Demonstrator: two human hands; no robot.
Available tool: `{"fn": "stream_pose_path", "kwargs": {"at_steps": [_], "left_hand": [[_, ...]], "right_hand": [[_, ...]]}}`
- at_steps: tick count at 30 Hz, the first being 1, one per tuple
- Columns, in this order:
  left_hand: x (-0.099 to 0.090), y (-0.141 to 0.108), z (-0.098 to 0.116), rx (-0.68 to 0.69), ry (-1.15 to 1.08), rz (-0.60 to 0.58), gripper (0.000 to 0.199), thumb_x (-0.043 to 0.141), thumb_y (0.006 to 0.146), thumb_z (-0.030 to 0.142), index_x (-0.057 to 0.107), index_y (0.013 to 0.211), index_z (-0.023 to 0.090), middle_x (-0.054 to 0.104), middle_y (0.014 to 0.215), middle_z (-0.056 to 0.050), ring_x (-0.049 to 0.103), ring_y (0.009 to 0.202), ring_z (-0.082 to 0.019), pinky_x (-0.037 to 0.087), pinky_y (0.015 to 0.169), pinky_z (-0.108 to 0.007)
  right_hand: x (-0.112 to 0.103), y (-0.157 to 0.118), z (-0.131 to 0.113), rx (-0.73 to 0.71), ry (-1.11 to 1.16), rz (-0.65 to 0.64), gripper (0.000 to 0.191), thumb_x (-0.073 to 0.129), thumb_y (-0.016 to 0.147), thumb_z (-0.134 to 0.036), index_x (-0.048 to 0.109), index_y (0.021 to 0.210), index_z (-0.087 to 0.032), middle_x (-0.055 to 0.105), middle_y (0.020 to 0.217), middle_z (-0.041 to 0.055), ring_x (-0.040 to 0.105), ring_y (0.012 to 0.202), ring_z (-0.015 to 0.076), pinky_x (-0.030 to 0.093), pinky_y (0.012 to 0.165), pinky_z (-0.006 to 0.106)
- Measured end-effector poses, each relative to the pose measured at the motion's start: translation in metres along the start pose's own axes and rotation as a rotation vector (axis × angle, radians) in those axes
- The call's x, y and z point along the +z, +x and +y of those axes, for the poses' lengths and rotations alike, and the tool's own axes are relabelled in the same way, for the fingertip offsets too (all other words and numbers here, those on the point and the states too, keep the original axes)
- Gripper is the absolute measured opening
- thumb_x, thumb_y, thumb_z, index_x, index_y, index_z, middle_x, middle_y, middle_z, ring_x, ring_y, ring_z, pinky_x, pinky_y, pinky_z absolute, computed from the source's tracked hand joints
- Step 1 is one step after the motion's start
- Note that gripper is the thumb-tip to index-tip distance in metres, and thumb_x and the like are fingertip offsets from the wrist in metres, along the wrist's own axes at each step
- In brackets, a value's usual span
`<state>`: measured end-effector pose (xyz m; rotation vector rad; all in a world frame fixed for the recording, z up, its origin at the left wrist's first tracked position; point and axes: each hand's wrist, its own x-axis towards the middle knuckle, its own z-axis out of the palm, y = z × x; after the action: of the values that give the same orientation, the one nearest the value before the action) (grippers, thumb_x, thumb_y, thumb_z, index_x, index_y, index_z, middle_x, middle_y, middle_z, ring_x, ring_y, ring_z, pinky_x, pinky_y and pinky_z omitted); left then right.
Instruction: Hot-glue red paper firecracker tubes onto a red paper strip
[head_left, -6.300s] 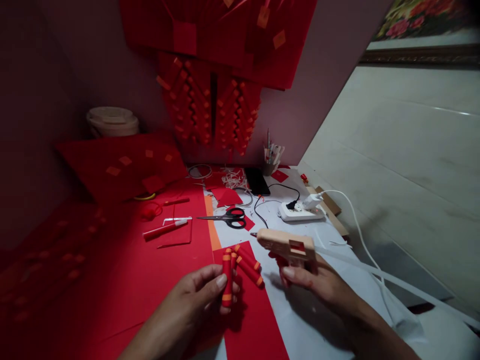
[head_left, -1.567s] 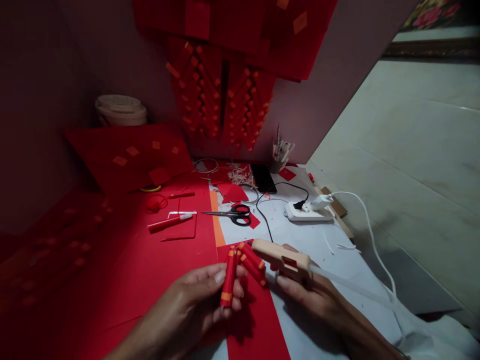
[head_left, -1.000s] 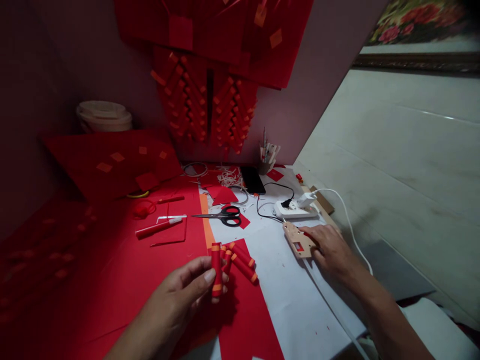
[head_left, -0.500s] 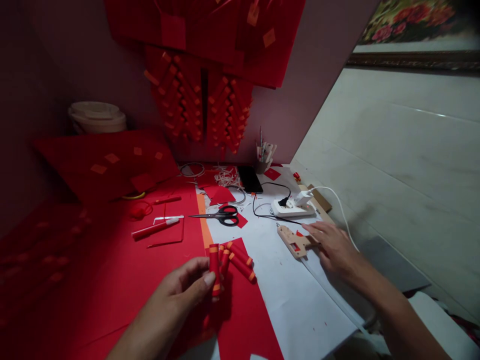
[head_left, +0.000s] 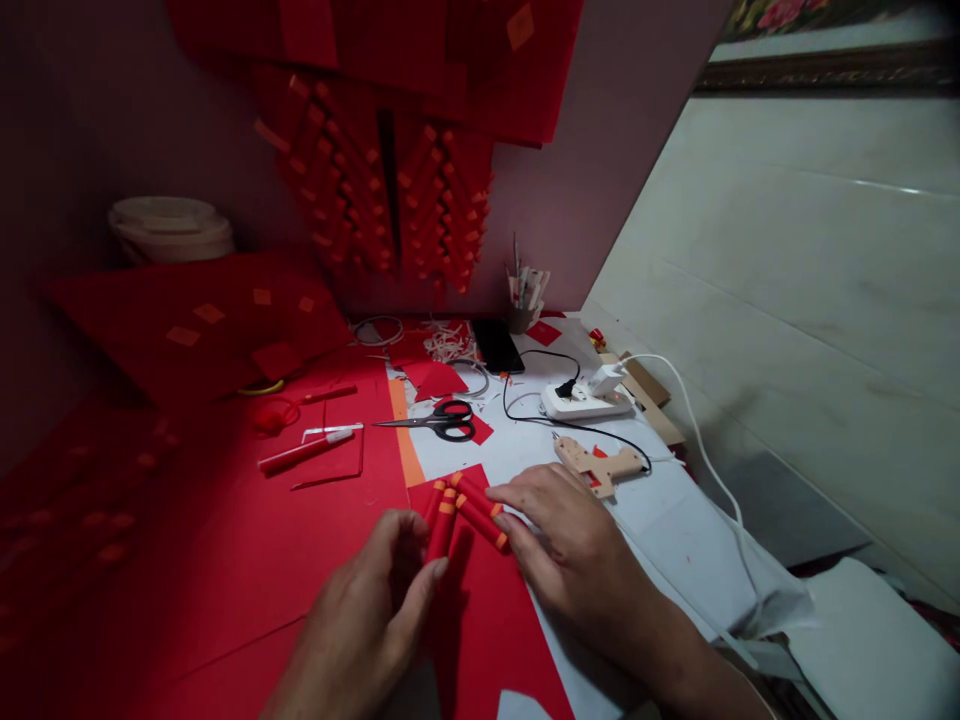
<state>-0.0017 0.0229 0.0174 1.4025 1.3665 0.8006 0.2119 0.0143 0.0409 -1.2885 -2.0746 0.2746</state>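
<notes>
Tubes (head_left: 442,530), slim and red with orange-banded ends, sit on the scissors' (head_left: 439,421) near side in two pairs — long axes splayed in a V pointing toward the scissors. The left hand's (head_left: 367,600) grip is clamped on the left pair (head_left: 444,524); the right hand (head_left: 577,550), nearer the right pair (head_left: 481,522), meets its outer ends — pinched or not, one cannot tell.

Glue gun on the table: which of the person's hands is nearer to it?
Right. The right hand is just short of the glue gun, toward the person and slightly left. The left hand is farther left, at the red tubes.
</notes>
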Motion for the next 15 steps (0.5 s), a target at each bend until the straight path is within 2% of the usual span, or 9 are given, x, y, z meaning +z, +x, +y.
{"fn": "stream_pose_path", "kwargs": {"at_steps": [2,7,11,15], "left_hand": [[0.0,-0.002,0.003,0.054,0.104,0.008,0.021,0.083,0.077,0.036,0.065,0.081,0.026,0.069,0.071,-0.001,0.059,0.062,-0.019,0.038,0.058,-0.025],[0.004,-0.01,0.004,0.084,0.267,-0.055,0.017,0.077,0.081,0.036,0.063,0.079,0.026,0.07,0.072,-0.003,0.062,0.06,-0.02,0.038,0.058,-0.028],[0.012,-0.015,-0.011,0.201,0.453,-0.067,0.009,0.054,0.094,0.031,0.055,0.087,0.027,0.066,0.074,-0.001,0.063,0.058,-0.021,0.039,0.055,-0.029],[0.018,-0.015,-0.023,0.364,0.702,-0.008,0.014,0.038,0.097,0.02,0.044,0.086,0.028,0.059,0.071,0.002,0.061,0.053,-0.02,0.039,0.049,-0.03]], "right_hand": [[0.005,0.004,-0.001,-0.003,-0.007,-0.006,0.023,0.046,0.101,-0.016,0.067,0.11,-0.018,0.069,0.096,0.0086,0.06,0.09,0.0242,0.046,0.079,0.04],[0.018,0.003,0.001,-0.01,-0.011,-0.036,0.021,0.048,0.102,-0.017,0.068,0.108,-0.018,0.068,0.094,0.0072,0.058,0.088,0.023,0.043,0.08,0.038],[0.025,0.001,0.003,-0.035,-0.009,-0.036,0.019,0.05,0.101,-0.017,0.069,0.104,-0.018,0.068,0.089,0.0059,0.056,0.083,0.0223,0.041,0.077,0.037],[0.03,-0.001,0.005,-0.037,0.008,-0.056,0.018,0.051,0.101,-0.015,0.069,0.104,-0.018,0.069,0.09,0.0057,0.056,0.083,0.0221,0.041,0.077,0.036]]}}
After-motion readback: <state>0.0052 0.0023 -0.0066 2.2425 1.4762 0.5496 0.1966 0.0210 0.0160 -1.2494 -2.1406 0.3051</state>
